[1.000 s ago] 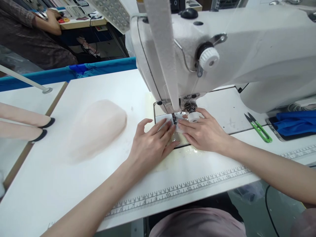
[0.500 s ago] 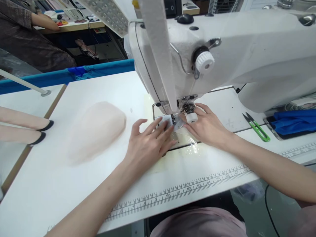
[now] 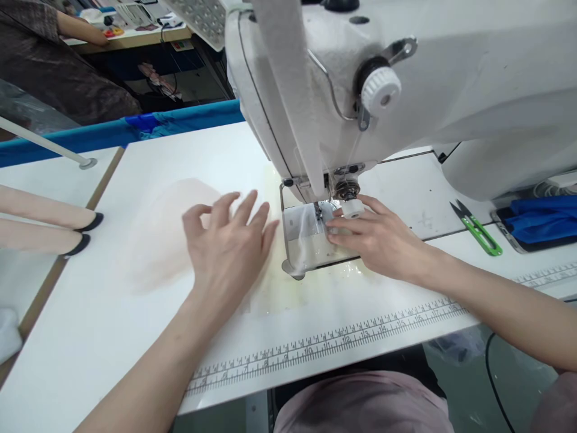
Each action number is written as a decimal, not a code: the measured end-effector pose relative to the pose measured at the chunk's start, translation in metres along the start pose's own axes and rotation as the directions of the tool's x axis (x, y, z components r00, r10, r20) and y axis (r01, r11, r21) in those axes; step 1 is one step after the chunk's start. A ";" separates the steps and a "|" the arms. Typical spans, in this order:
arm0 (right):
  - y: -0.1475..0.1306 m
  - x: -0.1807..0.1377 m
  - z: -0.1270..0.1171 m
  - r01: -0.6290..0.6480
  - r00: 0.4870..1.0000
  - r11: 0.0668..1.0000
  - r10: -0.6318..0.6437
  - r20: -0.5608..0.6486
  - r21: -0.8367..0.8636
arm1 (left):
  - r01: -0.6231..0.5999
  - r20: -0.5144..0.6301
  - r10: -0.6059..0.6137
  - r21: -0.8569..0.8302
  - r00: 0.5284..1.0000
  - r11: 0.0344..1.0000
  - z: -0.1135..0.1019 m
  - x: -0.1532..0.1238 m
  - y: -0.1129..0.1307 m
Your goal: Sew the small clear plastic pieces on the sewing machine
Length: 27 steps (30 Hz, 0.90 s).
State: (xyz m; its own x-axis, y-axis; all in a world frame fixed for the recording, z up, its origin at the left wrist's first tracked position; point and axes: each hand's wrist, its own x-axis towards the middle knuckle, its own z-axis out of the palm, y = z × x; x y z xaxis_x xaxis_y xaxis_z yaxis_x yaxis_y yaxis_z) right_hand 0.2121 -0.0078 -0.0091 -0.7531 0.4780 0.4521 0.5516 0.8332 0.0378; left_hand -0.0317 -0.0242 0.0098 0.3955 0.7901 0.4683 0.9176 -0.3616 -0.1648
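The sewing machine (image 3: 396,114) stands over the white table, its presser foot (image 3: 318,210) low at the needle plate (image 3: 315,249). A thin, see-through white strip (image 3: 307,231) lies by the foot and trails toward the plate's front left corner. My right hand (image 3: 376,237) rests just right of the foot, fingers stretched toward it; whether they touch the strip is unclear. Left of the plate, my left hand (image 3: 228,240) is raised with spread, bent fingers and nothing in it. It partly covers a sheer pale-pink fabric piece (image 3: 157,240) on the table.
Green thread snips (image 3: 478,231) lie at the right, beside a phone (image 3: 511,234) under blue cloth (image 3: 545,218). A printed ruler (image 3: 315,349) runs along the front edge. Two pale, dark-ended rolls (image 3: 49,219) are at the left. Another person (image 3: 54,66) is behind, at a farther table.
My left hand has moved left, away from the presser foot, toward the sheer fabric, uncovering the plate and strip. My right hand stays beside the foot. The view has shifted slightly.
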 end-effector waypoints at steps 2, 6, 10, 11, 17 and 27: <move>-0.006 0.000 0.001 0.018 1.000 1.000 -0.018 0.002 0.001 | -0.037 -0.052 0.032 -0.090 0.998 0.995 -0.002 0.001 -0.001; -0.013 0.000 0.001 0.013 1.000 0.999 -0.012 0.017 -0.037 | -0.250 -0.003 0.267 -0.356 0.964 0.900 0.002 -0.001 0.017; -0.010 -0.001 0.003 0.022 0.997 0.998 -0.026 -0.075 -0.052 | -0.261 0.020 0.283 -0.325 0.959 0.909 0.014 -0.003 0.029; -0.009 -0.001 0.004 0.022 0.995 0.998 -0.027 -0.096 -0.053 | -0.266 0.018 0.285 -0.311 0.958 0.913 0.016 -0.003 0.028; -0.006 0.000 0.009 -0.030 0.999 0.998 0.028 -0.041 -0.064 | -0.280 0.025 0.297 -0.267 0.955 0.922 0.015 -0.005 0.026; -0.001 0.001 0.015 -0.075 0.995 0.993 0.080 0.052 -0.089 | -0.285 0.029 0.298 -0.220 0.954 0.933 0.013 -0.009 0.036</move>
State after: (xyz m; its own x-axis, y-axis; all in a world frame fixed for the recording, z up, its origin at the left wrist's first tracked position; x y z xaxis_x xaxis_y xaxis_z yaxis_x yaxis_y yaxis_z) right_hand 0.2050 -0.0035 -0.0222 -0.7240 0.5571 0.4069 0.6366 0.7667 0.0829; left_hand -0.0021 -0.0376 -0.0116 0.6522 0.6604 0.3722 0.7347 -0.6716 -0.0958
